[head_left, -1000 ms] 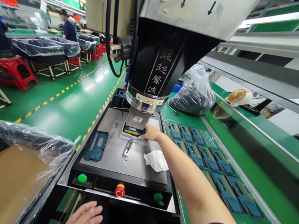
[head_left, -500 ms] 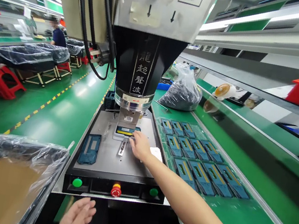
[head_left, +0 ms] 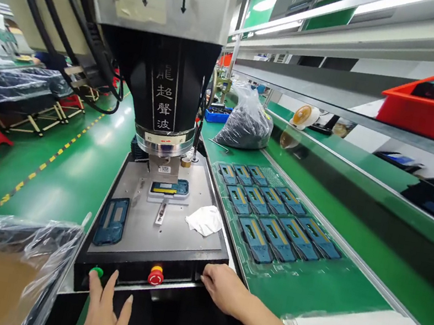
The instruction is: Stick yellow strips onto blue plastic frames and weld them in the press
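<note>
My left hand (head_left: 106, 308) is at the machine's front panel, fingers spread, one fingertip on the left green button (head_left: 97, 271). My right hand (head_left: 225, 287) rests against the panel's right end with its fingers curled together; the green button there is hidden behind it. Between them sits a red emergency stop button (head_left: 155, 275). Under the welding head's metal horn (head_left: 165, 166), a blue plastic housing (head_left: 183, 187) with a yellow strip lies in a white fixture (head_left: 168, 199). Another blue housing (head_left: 111, 220) lies on the left of the metal plate.
A white cloth (head_left: 205, 220) lies on the plate's right side. Blue housings (head_left: 262, 240) stand in rows on a clear tray to the right, below a red bin (head_left: 428, 110). A stuffed plastic bag (head_left: 244, 125) is behind them. At left stands a plastic-lined box (head_left: 59, 247).
My right hand has left the housing under the horn and come back to the panel's right end. My left hand has risen onto the left green button. The view has turned right.
</note>
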